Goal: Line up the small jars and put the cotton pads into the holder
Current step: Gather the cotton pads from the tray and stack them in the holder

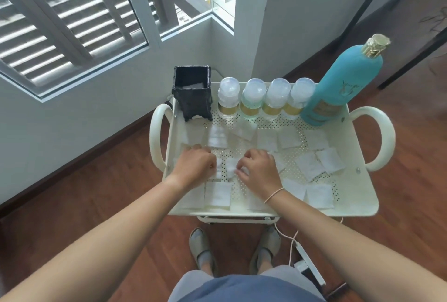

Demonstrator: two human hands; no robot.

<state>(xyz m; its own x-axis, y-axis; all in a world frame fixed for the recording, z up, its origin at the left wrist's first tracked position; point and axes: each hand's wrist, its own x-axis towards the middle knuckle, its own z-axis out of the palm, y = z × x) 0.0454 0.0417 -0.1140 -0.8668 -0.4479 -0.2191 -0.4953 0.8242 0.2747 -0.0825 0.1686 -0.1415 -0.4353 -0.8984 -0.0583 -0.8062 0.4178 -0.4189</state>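
Several small clear jars (pixel 251 98) with domed lids and gold labels stand in a row along the far edge of the cream cart tray (pixel 358 195). A black square holder (pixel 192 91) stands at the row's left end. Several white square cotton pads (pixel 219 194) lie scattered flat over the tray. My left hand (pixel 194 165) rests in the tray's left middle, fingers curled on a pad. My right hand (pixel 258 168) is beside it, fingertips pinching a cotton pad (pixel 231 167) between the two hands.
A tall turquoise bottle (pixel 343 83) with a gold cap stands at the tray's far right corner. The cart has looped handles (pixel 384 139) on both sides. Walls and a window lie to the left. A white power cord and strip (pixel 304 255) lie on the wooden floor by my feet.
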